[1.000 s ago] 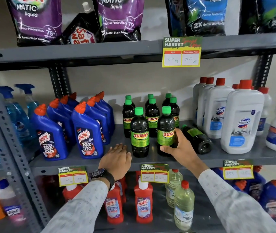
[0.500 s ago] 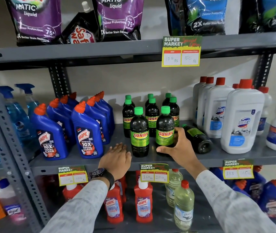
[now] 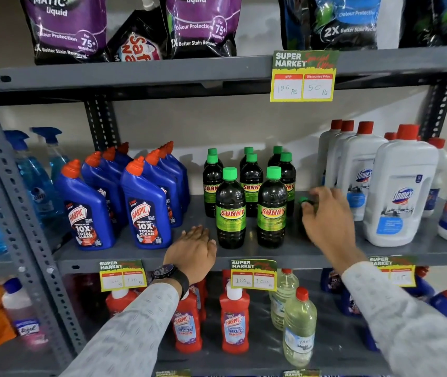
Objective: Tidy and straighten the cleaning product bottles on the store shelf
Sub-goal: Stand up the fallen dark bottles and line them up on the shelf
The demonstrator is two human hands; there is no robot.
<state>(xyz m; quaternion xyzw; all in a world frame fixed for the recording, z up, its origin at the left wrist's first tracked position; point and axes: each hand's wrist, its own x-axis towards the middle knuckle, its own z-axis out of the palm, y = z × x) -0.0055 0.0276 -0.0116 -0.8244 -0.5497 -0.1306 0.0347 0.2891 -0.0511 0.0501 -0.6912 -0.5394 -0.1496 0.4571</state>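
Note:
Dark Sunny bottles (image 3: 230, 210) with green caps stand in rows at the middle of the grey shelf (image 3: 293, 253). One more Sunny bottle lies on its side to their right; only its green cap (image 3: 304, 200) shows. My right hand (image 3: 328, 216) covers this fallen bottle, fingers curled around it. My left hand (image 3: 193, 247) rests flat on the shelf's front edge, fingers apart, just left of the front Sunny bottle and holding nothing.
Blue Harpic bottles (image 3: 146, 210) stand in rows to the left, with blue spray bottles (image 3: 34, 186) beyond them. White Domex bottles (image 3: 402, 194) crowd the right. Pouches hang over the top shelf; red Harpic bottles (image 3: 234, 322) and clear bottles stand below.
My right hand has let go of the front right upright Sunny bottle and moved right onto the fallen one. My left hand has stayed in place.

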